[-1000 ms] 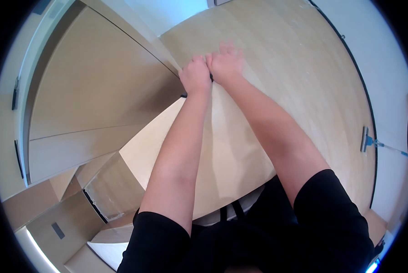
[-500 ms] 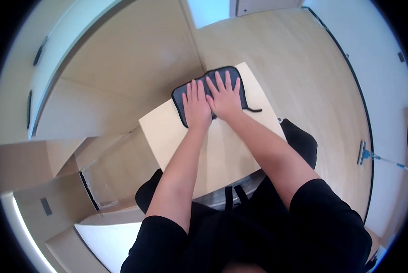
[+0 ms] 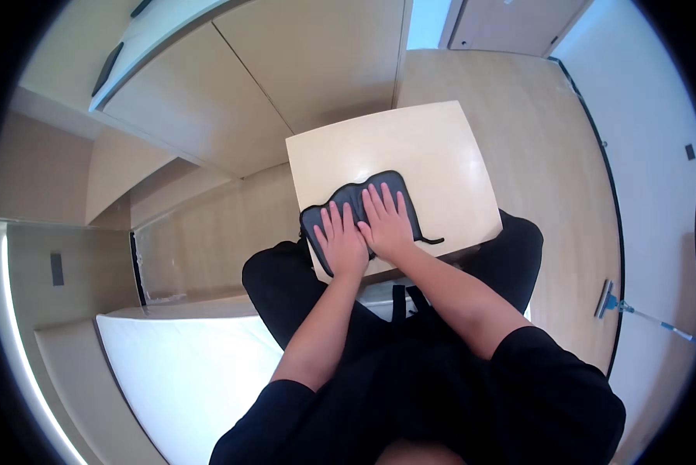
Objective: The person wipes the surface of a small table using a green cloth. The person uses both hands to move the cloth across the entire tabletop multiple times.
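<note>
A dark grey, flat case with black edging lies spread out on a small pale wooden table. It has two halves with a dip between them, and a short black tail sticks out at its right corner. My left hand lies flat on the left half, fingers stretched out. On the right half rests my right hand, palm down with its fingers apart. The two thumbs are close together near the middle fold. My palms hide the lower part of the case.
My knees in black trousers flank the table. Beyond it stands a wooden cabinet. A white bed-like surface lies at the lower left. A blue and grey mop leans by the right wall.
Both hands and the case have come from the table's far edge to its near edge, still with palms flat on it. The view has shifted, showing more of the cabinet.
</note>
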The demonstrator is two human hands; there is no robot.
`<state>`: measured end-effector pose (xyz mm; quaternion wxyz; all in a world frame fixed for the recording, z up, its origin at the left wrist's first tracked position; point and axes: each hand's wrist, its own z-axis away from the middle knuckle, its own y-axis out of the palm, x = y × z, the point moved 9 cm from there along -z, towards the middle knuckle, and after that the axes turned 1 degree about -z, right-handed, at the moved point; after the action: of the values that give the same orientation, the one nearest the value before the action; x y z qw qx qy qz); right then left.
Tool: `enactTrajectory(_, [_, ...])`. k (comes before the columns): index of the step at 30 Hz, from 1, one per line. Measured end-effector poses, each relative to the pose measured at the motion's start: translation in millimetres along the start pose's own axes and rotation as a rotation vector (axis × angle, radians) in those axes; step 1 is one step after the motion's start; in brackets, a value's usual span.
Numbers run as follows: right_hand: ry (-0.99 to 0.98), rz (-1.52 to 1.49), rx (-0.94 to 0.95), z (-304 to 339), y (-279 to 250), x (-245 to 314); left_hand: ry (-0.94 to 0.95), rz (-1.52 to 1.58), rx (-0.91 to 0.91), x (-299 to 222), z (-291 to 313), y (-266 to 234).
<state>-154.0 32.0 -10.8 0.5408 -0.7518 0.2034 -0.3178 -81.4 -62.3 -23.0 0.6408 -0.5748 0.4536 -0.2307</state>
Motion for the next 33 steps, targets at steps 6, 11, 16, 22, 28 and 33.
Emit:
enactTrajectory(6, [0.035, 0.006, 0.044, -5, 2, 1, -0.026, -0.036, 0.015, 4, -13, -1])
enactTrajectory(11, [0.104, 0.040, 0.050, -48, 10, -8, -0.080, -0.050, -0.016, 14, -54, 3])
enactTrajectory(16, [0.171, 0.089, 0.027, -120, 34, -14, -0.126, -0.103, -0.037, 33, -128, 0])
enactTrajectory(22, [0.161, 0.096, -0.055, -212, 48, -24, -0.194, -0.056, -0.081, 50, -216, 2])
enactTrajectory(28, [0.312, 0.131, 0.102, -278, 72, -42, -0.317, -0.003, -0.095, 68, -282, 5])
enactTrajectory(33, [0.367, 0.076, 0.212, -308, 80, -49, -0.370, -0.066, -0.018, 74, -312, 7])
